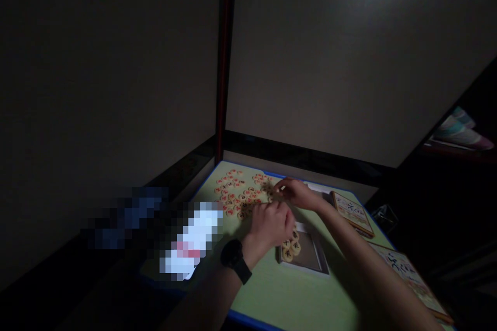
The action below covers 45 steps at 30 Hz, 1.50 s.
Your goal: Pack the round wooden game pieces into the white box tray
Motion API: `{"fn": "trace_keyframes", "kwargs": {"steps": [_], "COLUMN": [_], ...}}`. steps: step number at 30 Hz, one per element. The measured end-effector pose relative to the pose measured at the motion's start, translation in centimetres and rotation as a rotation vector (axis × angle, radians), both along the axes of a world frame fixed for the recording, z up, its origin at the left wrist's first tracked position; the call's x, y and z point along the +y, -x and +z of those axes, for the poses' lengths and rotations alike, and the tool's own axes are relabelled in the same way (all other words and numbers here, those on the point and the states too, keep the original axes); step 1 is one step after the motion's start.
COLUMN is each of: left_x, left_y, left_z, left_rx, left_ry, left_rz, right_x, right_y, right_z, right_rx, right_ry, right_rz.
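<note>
My left hand (272, 223), with a dark watch (236, 261) on its wrist, is curled over the near left side of a shallow box (316, 251). Its fingertips are hidden, so what they hold cannot be made out. Inside the box, several Chinese chess pieces (291, 247) with dark characters sit along the left side. My right hand (298, 194) reaches across beyond the box. Its fingers are bent but apart, close to the loose pieces. Many round Chinese chess pieces (230, 196), marked in red or black, are spread over the far left of the table.
The green table (264, 295) has a blue edge and stands in a corner between two walls. A bright, pixelated phone-like object (194, 240) is at the left. Two flat boxes with printed lids (351, 212) lie along the right edge, partly behind my right forearm.
</note>
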State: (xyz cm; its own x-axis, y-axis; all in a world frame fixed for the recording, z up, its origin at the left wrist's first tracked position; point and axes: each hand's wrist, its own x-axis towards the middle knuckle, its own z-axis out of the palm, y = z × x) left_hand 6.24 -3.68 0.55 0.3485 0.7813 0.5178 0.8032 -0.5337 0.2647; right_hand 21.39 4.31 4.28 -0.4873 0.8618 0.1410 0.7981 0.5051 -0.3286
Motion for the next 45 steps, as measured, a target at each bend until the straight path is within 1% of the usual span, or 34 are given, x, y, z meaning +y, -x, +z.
{"fn": "trace_keyframes", "kwargs": {"steps": [2, 4, 7, 9, 11, 13, 17, 21, 24, 27, 30, 34, 39, 42, 45], "left_x": [0.1, 0.2, 0.1, 0.0, -0.1, -0.2, -0.2, -0.2, -0.4, -0.5, -0.5, -0.5, -0.5, -0.5, -0.5], "left_y": [0.0, 0.0, -0.2, -0.3, -0.5, -0.6, -0.8, -0.7, -0.7, -0.7, -0.8, -0.7, -0.8, -0.9, -0.9], "left_z": [0.4, 0.5, 0.4, 0.3, 0.2, 0.0, -0.2, -0.3, -0.2, -0.1, -0.2, -0.2, -0.3, -0.5, -0.6], "left_rx": [0.054, 0.108, 0.165, 0.189, 0.206, 0.219, 0.240, 0.243, 0.242, 0.248, 0.255, 0.256, 0.269, 0.276, 0.275], "left_ry": [0.099, 0.162, 0.219, 0.245, 0.252, 0.250, 0.248, 0.257, 0.267, 0.268, 0.258, 0.256, 0.266, 0.263, 0.258], "left_rz": [0.118, 0.157, 0.128, 0.104, 0.089, 0.078, 0.066, 0.059, 0.050, 0.037, 0.027, 0.011, 0.025, 0.025, 0.026], "right_x": [-1.5, -3.5, -7.2, -9.5, -11.2, -12.1, -12.6, -12.6, -12.7, -12.7, -12.8, -13.1, -13.1, -13.1, -13.0], "right_y": [-1.6, -2.8, -3.8, -3.9, -3.9, -3.9, -3.6, -3.6, -3.8, -4.0, -3.8, -3.2, -2.7, -2.7, -3.0], "right_z": [0.4, 0.7, 1.3, 1.5, 1.4, 0.9, -0.2, -0.4, -0.5, -1.0, -1.4, -1.3, -0.9, -1.0, -1.1], "right_rx": [0.077, 0.107, 0.078, 0.031, 0.004, -0.009, -0.043, -0.081, -0.095, -0.105, -0.147, -0.214, -0.284, -0.305, -0.280], "right_ry": [0.067, 0.122, 0.194, 0.268, 0.343, 0.388, 0.398, 0.377, 0.328, 0.262, 0.228, 0.208, 0.181, 0.171, 0.184], "right_rz": [-0.011, -0.027, -0.041, -0.023, -0.014, -0.016, -0.023, 0.012, 0.013, -0.024, -0.018, -0.042, -0.092, -0.090, -0.073]}}
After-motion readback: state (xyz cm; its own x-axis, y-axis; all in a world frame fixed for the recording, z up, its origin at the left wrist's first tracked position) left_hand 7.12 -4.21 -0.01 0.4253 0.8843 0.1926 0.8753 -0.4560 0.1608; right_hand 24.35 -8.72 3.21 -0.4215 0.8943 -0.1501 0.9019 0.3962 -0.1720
